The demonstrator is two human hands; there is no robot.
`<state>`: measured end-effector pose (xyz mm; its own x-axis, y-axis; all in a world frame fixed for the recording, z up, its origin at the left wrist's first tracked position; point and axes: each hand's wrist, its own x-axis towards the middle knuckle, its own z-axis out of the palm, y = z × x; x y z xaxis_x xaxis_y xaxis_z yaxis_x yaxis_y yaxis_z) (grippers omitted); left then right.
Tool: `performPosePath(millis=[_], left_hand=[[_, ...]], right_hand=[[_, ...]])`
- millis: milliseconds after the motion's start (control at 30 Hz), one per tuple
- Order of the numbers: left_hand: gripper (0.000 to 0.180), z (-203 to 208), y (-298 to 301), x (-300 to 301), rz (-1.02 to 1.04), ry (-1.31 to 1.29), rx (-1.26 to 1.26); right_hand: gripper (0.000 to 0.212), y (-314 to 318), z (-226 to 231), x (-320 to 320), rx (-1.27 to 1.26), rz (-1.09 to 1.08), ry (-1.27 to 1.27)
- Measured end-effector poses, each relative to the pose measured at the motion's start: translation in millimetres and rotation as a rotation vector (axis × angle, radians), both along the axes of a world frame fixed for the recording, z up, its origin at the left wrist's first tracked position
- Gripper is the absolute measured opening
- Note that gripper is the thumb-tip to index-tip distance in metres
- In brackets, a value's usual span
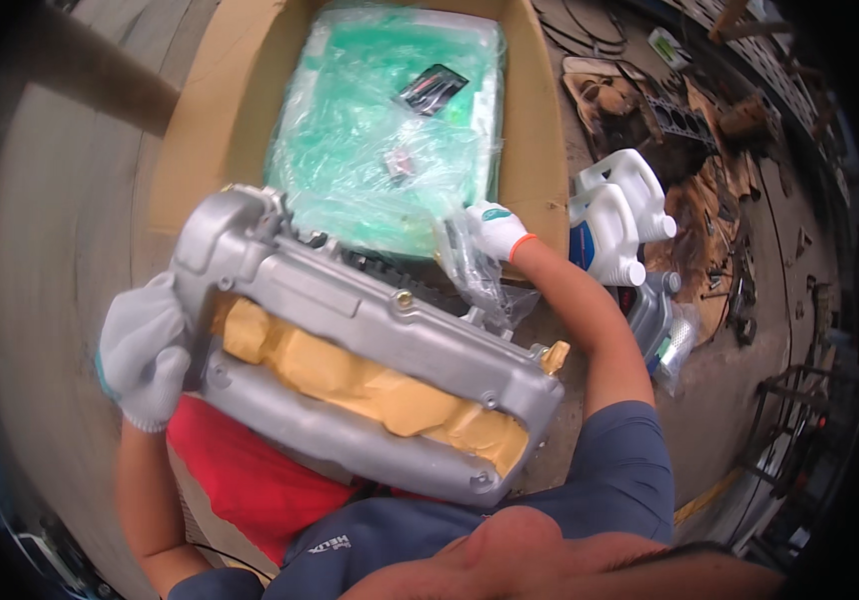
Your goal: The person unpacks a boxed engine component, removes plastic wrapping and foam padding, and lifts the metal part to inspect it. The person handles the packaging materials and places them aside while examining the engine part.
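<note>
A grey engine cylinder head with its cover [300,285] is tilted across the front of me, with yellow covering along its recess. White knitted gloves are on both hands. At the cylinder head's left end, my left hand [148,345] is closed around its edge, though some fingertips are hidden behind it. Beyond the far side, my right hand [498,232] has its fingers closed on clear plastic wrap [465,262]. That wrap trails from the box toward the cylinder head. What supports the underside of the cylinder head cannot be seen.
Ahead is an open cardboard box [535,110] holding a green, plastic-wrapped panel [350,120] with a small dark packet [434,90] on top. White jugs [610,235] and a grey bottle [655,310] stand right of it. Farther right lie an engine block [680,120] and several greasy parts.
</note>
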<state>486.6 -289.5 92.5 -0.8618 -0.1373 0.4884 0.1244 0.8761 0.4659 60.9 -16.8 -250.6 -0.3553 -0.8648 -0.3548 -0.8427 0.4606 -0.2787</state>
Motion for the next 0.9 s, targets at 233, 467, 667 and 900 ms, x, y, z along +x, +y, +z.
performPosePath(millis=[233,467,667,900], left_hand=[[0.033,-6,4,-2,-0.003,0.017,0.009],[0.036,-3,4,8,0.018,-0.001,0.006],[0.040,-2,7,25,0.029,-0.037,0.008],[0.039,5,22,17,0.078,-0.041,-0.052]], right_hand=[[0.020,-38,-6,33,0.239,0.137,0.286],[0.029,-38,1,51,0.123,-0.197,0.095],[0.032,-46,15,48,0.207,-0.196,-0.008],[0.037,-41,-23,52,0.077,-0.275,0.053]])
